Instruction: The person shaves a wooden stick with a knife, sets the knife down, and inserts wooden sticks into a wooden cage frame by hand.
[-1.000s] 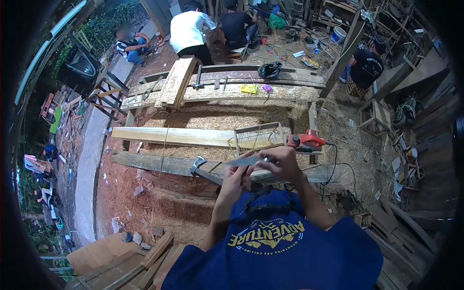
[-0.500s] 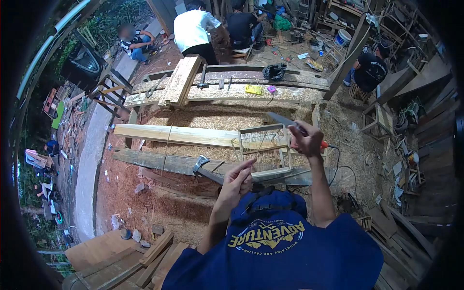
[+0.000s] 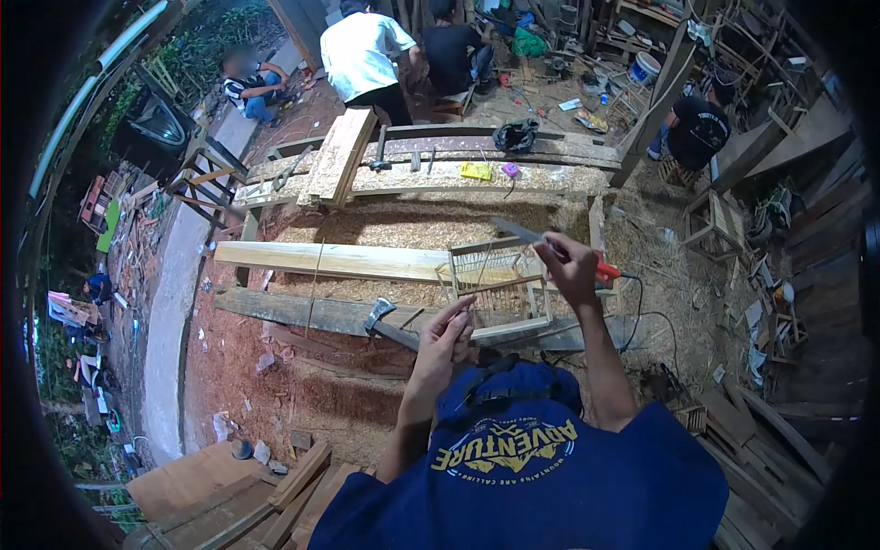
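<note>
My right hand (image 3: 570,266) is closed round the handle of a knife (image 3: 519,229), whose grey blade points up and to the left. Lower and to the left, my left hand (image 3: 445,335) has its fingers pressed together; what they hold, if anything, is too small to name. Beyond both hands a small wooden frame with thin rods (image 3: 500,316) rests across the planks. A hatchet (image 3: 379,313) lies left of my left hand, its handle running toward me. Part of a red power tool (image 3: 605,270) shows behind my right wrist.
A long pale plank (image 3: 367,260) and a weathered beam (image 3: 275,305) cross in front. Farther off, a bench (image 3: 550,176) bears stacked boards (image 3: 337,158), a hammer and a yellow item. Several people sit or bend beyond it. A cord trails at the right.
The hands were together at the blade a second ago and are now apart. My right hand holds the knife up to the right, slightly lower-left than half a second ago.
</note>
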Demonstrator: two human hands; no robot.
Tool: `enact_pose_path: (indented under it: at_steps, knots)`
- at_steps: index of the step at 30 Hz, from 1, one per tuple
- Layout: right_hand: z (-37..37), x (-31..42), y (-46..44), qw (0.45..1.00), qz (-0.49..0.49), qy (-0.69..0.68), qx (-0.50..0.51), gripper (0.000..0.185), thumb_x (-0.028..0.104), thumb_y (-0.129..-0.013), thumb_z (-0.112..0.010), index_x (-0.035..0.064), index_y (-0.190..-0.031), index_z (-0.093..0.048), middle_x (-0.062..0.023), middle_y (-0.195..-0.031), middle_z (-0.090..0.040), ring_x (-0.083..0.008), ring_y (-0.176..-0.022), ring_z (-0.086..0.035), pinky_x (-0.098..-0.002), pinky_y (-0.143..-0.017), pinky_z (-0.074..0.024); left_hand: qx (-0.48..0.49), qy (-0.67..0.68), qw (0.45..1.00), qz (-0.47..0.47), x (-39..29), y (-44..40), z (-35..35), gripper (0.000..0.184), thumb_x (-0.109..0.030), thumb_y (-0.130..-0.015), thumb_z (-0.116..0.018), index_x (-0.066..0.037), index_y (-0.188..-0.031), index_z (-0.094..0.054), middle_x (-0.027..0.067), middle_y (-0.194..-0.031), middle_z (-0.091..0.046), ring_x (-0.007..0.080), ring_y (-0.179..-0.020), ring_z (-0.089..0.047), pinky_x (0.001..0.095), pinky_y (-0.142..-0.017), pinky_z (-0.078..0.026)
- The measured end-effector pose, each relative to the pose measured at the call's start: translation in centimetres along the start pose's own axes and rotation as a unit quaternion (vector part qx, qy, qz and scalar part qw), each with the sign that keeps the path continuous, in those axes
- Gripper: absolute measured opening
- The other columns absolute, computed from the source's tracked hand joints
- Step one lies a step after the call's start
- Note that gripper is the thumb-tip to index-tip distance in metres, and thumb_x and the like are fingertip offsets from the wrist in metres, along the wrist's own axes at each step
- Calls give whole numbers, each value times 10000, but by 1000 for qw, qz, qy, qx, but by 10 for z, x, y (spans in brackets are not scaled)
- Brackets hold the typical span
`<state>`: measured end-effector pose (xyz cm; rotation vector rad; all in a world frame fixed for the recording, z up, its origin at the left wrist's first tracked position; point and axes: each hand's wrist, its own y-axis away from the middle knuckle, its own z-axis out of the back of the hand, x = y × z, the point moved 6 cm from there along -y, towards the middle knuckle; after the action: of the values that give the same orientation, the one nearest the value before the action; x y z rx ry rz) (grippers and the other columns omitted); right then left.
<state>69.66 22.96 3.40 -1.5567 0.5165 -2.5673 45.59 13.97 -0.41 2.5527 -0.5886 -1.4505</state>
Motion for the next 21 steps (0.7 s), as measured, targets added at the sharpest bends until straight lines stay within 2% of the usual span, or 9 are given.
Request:
enact_pose_path:
  at_steps: [3,5,8,9,11,13,14,18,21]
  knots:
    - [-21,16,25,990,10,-105,90,301,329,-833,-781,56,-955,-745,-49,-636,-653,-105,-540,-573,-281,-496,-411,-33,-7,999,15,-1,3,-2,384,-150,-1027,-504,-72,-1402,-506,-68,-742,-416,-4,-546,-290,161,-458,-245]
    - [-43,38,47,976,118,-90,159,299,295,-841,-790,24,-950,-728,-5,-650,-634,-57,-550,-504,-256,-497,-385,-32,-1,999,18,0,-1,-6,388,-157,-1027,-502,-62,-1403,-500,-75,-730,-401,-4,-545,-292,163,-456,-241]
    - [-52,28,44,980,118,3,160,268,312,-803,-811,68,-900,-755,-68,-648,-670,-124,-564,-615,-298,-514,-455,-53,-3,998,17,2,-3,-7,383,-152,-1027,-499,-44,-1395,-505,-88,-714,-367,-2,-552,-287,170,-461,-235]
    - [-53,5,38,986,37,-95,131,295,358,-820,-789,73,-886,-759,-76,-646,-657,-151,-550,-614,-316,-523,-461,-49,-1,999,4,-2,-3,-4,382,-151,-1027,-499,-42,-1393,-507,-91,-712,-356,-2,-556,-285,172,-463,-234]
    - [-44,-33,24,998,10,-63,11,363,438,-839,-752,76,-854,-753,-74,-625,-622,-176,-536,-597,-334,-517,-444,-37,3,999,-24,-11,-7,4,379,-150,-1027,-498,-39,-1389,-510,-97,-706,-334,-1,-563,-281,176,-468,-231]
    - [-23,-27,14,996,12,82,31,430,506,-845,-718,77,-846,-746,-67,-614,-609,-194,-556,-608,-338,-522,-445,-34,-21,999,-30,-15,-7,5,379,-162,-1027,-502,-43,-1387,-515,-98,-708,-323,-3,-571,-276,177,-475,-229]
    - [-20,-28,17,997,0,77,28,456,538,-831,-717,82,-834,-735,-66,-601,-593,-190,-564,-605,-344,-523,-441,-37,-20,999,-35,-12,-8,8,381,-166,-1027,-504,-48,-1389,-515,-98,-710,-334,-4,-571,-280,174,-476,-230]
    - [-38,26,47,990,81,-22,110,367,382,-771,-820,35,-804,-704,-93,-666,-653,-210,-576,-633,-354,-545,-462,-34,-11,999,-12,-2,-7,11,361,-167,-1027,-505,-68,-1373,-533,-93,-725,-394,-9,-576,-299,160,-485,-242]
    - [-54,52,56,974,186,8,127,403,411,-733,-833,35,-795,-700,-91,-649,-635,-244,-552,-613,-360,-539,-449,-33,-30,999,7,0,-4,-2,331,-166,-1031,-503,-77,-1345,-552,-82,-735,-436,-10,-569,-314,151,-484,-245]
